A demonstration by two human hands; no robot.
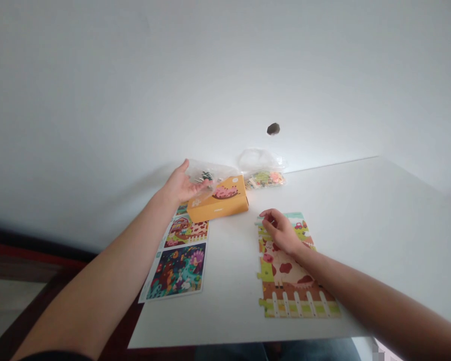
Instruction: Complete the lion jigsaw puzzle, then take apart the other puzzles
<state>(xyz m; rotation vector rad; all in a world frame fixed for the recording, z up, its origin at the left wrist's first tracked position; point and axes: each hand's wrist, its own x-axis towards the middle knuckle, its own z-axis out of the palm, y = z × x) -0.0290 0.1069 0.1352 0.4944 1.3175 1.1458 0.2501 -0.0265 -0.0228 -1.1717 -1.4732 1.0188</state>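
Observation:
My left hand point(186, 185) is open, thumb raised and fingers stretched out, against a clear plastic bag point(221, 171) with dark green puzzle pieces point(206, 176) in it. Just beside that hand, the bag lies partly over an orange box point(220, 213) with a pink picture on its top. My right hand point(280, 229) is over the upper left part of a joined cow puzzle point(289, 268), its fingers curled together at the edge. What is between those fingertips, if anything, is too small to make out. The puzzle's left edge shows tabs sticking out.
A printed picture sheet point(178, 271) lies under the box, reaching toward the table's left edge. Behind the box, a second clear bag point(265, 178) of colourful pieces rests near the wall. The white table point(233, 281) meets a white wall with a hole point(273, 129) in it.

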